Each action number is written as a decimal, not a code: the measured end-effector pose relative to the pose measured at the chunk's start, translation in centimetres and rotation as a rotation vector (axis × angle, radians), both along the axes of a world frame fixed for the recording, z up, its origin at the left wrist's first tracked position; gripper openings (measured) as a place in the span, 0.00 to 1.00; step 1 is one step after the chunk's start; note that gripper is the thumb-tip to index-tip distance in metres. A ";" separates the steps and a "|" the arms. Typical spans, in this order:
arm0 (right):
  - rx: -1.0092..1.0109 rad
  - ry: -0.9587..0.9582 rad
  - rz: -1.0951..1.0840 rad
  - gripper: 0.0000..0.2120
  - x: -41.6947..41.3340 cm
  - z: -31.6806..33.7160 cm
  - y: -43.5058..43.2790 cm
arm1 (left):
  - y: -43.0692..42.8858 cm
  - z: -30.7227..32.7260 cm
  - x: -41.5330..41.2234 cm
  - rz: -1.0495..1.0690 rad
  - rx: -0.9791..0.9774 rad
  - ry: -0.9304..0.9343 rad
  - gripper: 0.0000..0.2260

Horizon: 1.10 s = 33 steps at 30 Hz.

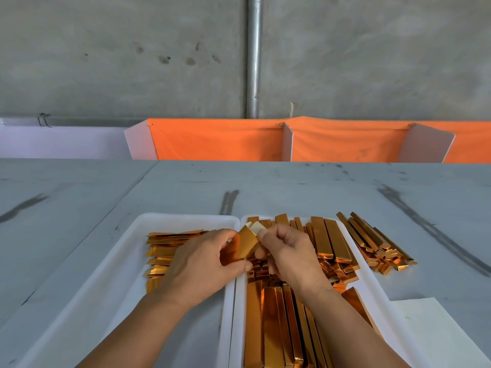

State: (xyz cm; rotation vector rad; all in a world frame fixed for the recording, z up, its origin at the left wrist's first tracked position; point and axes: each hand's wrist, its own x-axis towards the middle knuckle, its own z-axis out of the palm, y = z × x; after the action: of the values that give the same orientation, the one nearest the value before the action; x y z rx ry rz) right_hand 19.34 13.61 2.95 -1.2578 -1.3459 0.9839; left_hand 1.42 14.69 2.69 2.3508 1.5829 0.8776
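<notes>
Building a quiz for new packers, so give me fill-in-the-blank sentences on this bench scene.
1. The left hand and right hand together hold ____ gold box.
2. The left tray and right tray are both ____ in colour.
3. The loose pile on the table lies ____ of the right tray.
4. The cloth behind is ____.
Missing: one; white; right; orange.
</notes>
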 end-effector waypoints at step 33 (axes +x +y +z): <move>0.052 0.059 -0.026 0.15 0.0 0.1 -0.1 | -0.2 -1.4 2.1 0.047 0.213 0.166 0.24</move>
State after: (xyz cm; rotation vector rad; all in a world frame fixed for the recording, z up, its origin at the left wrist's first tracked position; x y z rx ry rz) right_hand 19.35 13.51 3.02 -1.1952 -1.2983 0.9547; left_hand 3.49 14.50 1.31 2.6034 1.6890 0.9251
